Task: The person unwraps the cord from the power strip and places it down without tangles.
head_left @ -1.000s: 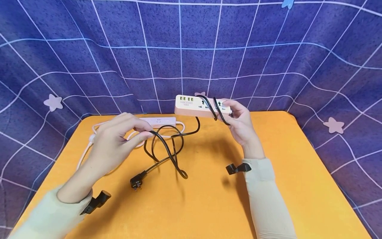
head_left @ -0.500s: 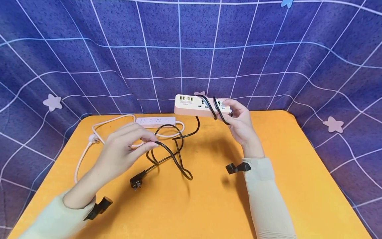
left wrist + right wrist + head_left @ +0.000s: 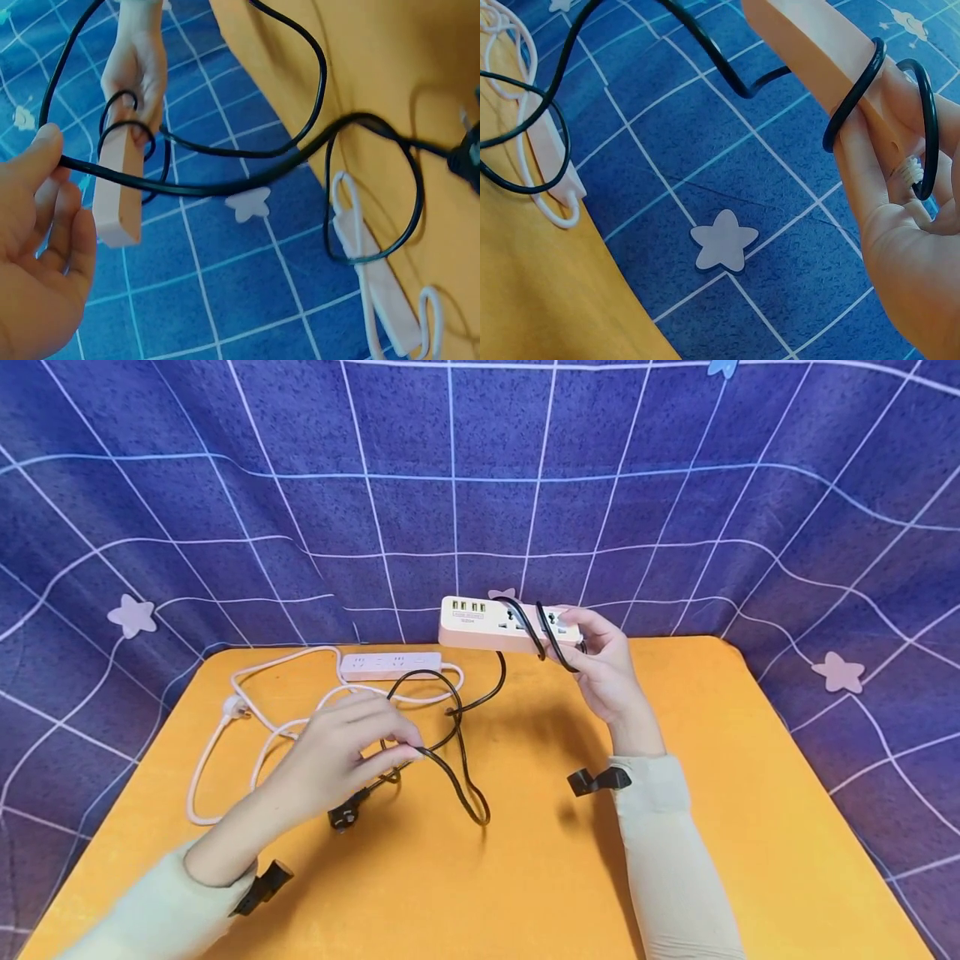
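My right hand (image 3: 611,681) grips the right end of a power strip (image 3: 480,625), raised above the table's back edge. The strip is white on top with pink sides, and its black cord (image 3: 528,628) loops around it near my fingers. Between thumb and fingertips, my left hand (image 3: 348,756) pinches a length of that cord. From the pinch the cord droops in a bend, and more of it lies in loose loops behind the hand. Its black plug (image 3: 343,814) is by the left hand, partly covered by it. In the left wrist view the pinched cord (image 3: 202,187) stretches across.
A second, pale pink power strip (image 3: 390,666) lies at the back of the orange table (image 3: 525,860). Its white cord (image 3: 197,777) curls over the left side, with a white plug (image 3: 235,707). Behind hangs a blue gridded curtain (image 3: 495,518) with star shapes.
My left hand has moved right and toward the table's front, drawing the pinched cord with it. More of the white cord and second strip shows. The right hand has hardly moved.
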A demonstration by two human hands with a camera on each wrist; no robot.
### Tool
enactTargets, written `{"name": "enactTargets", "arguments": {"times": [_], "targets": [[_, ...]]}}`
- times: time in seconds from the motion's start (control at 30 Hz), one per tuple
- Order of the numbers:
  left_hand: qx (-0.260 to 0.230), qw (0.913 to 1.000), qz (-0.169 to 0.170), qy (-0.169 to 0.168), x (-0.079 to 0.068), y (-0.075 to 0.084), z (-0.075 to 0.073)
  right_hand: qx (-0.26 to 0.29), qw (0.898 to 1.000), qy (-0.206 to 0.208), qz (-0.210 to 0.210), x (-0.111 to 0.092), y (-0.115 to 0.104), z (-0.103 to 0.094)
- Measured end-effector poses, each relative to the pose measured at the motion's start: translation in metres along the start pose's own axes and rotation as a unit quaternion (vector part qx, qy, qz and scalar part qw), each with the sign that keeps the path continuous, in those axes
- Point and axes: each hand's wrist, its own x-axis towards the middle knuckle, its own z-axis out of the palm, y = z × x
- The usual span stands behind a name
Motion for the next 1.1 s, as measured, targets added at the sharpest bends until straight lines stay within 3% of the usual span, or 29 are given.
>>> {"name": "enactTargets", "arguments": {"times": [0.37,0.5,0.63,0.77,0.97,1.1], "targets": [[-0.025,0.9988,0.028,-0.031,-0.004,0.016,0.03,-0.003,1.0,0.004,0.002,0.0,-0.002,0.001],[-0.016,0.9971,0.042,-0.062,-0.009,0.025,0.043,-0.001,1.0,0.003,0.004,-0.001,-0.002,0.001],[-0.023,0.9935,0.031,-0.107,-0.018,0.029,0.053,-0.002,1.0,0.003,0.001,0.0,0.0,0.001],[-0.043,0.9875,0.006,-0.152,-0.028,0.029,0.062,-0.006,1.0,0.004,-0.001,0.002,0.001,0.0],[-0.063,0.9689,-0.041,-0.236,-0.038,0.025,0.071,-0.009,1.0,0.007,0.005,0.001,0.001,0.0],[-0.089,0.9604,-0.042,-0.261,-0.042,0.025,0.071,-0.007,1.0,0.008,0.007,0.001,0.001,0.0]]}}
